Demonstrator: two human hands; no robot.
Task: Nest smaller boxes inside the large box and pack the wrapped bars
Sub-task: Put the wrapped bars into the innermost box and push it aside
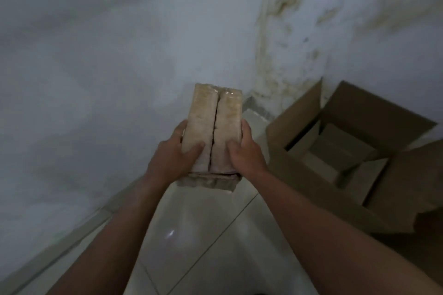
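Two pale wrapped bars [213, 120] lie side by side in clear film, held up in front of me above the floor, with more bars stacked under them. My left hand [173, 153] grips the stack's left side, thumb on top. My right hand [247, 151] grips its right side. To the right stands the large brown cardboard box [302, 175], flaps open. Inside it sits a smaller open box [345, 148].
A stained white wall [119, 55] rises directly ahead and meets another wall at a corner behind the box. Pale glossy floor tiles [203, 235] run under my arms, with a skirting strip along the wall's foot.
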